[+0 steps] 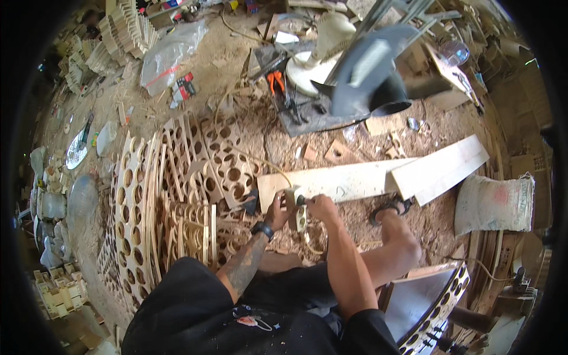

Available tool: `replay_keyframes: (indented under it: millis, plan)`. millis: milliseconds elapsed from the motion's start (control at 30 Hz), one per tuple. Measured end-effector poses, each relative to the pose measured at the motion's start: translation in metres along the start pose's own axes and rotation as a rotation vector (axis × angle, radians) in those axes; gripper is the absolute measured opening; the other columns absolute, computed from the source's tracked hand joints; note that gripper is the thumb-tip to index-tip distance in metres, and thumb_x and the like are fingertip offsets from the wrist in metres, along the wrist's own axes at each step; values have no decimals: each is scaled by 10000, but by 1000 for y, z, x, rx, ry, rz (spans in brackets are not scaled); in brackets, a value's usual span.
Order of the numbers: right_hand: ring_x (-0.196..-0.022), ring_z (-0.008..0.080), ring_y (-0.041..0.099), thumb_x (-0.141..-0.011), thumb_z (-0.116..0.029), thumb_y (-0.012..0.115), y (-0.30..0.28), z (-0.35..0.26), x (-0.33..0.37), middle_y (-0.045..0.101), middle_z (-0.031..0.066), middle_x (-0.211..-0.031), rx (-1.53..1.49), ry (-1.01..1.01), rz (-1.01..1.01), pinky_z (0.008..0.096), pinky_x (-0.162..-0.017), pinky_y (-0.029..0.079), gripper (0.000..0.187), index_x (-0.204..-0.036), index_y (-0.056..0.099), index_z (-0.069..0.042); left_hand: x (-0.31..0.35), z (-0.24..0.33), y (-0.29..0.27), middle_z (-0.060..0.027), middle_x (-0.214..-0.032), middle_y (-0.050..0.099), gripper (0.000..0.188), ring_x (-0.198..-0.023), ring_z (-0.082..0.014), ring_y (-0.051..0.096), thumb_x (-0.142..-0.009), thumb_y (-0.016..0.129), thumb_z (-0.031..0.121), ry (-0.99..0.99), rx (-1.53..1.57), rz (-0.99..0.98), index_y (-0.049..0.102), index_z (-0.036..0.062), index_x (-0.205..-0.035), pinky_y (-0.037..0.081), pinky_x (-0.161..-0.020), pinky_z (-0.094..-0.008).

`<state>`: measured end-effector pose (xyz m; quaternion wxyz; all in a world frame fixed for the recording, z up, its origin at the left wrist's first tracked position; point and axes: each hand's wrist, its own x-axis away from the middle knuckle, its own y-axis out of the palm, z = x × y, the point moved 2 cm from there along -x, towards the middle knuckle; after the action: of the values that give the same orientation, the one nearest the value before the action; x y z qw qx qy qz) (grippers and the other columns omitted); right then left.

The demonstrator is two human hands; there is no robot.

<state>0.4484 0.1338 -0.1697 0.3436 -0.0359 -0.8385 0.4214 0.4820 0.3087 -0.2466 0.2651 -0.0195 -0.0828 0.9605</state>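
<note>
In front of my lap, my left hand (276, 214) is wrapped round the side of a cream extension socket block (293, 194). A yellowish cable (273, 164) runs from its far end across the wood scraps. On the block's right side, my right hand (322, 209) has its fingers closed on a black plug (301, 200) pressed against the sockets. Whether the pins are in cannot be made out. Just beyond both hands lies a long pale wooden board (346, 181). Another pair of pale boards (441, 170) overlaps its right end.
Plywood sheets with round holes (131, 219) are stacked at left. Ahead stand a fan (370, 77) and orange-handled pliers (276, 81) on a dark slab. A white sack (496, 204) sits at right, near my bare leg (396, 242). Shavings cover the floor.
</note>
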Motion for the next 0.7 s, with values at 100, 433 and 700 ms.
replay_keyframes:
  millis: [100,433,700]
  plan:
    - [-896,441,649,-888,-399,559,4,0,-1,673,268,-868,-16,-40,9,461,-801,520,442,-893,721,13,2,-17,1,-150,-1242,567,642,-1090,-246,610,-845,747,171,-111,-21,-17,370,31,-1346,526,-867,-344]
    - [-965,407,648,-861,-411,584,19,32,-10,683,241,-983,-49,96,-22,456,-855,508,409,-1012,721,-57,-156,88,-155,-76,-830,705,241,-766,-185,687,-915,642,312,6,-454,377,637,74,-953,547,-685,-325]
    - [-967,404,643,-846,-448,596,23,33,-15,686,214,-995,-48,56,-102,446,-855,506,402,-1013,729,-107,-451,308,-123,-135,-1130,641,578,-1117,-246,595,-846,711,477,606,-277,156,553,45,-1195,480,-927,-350]
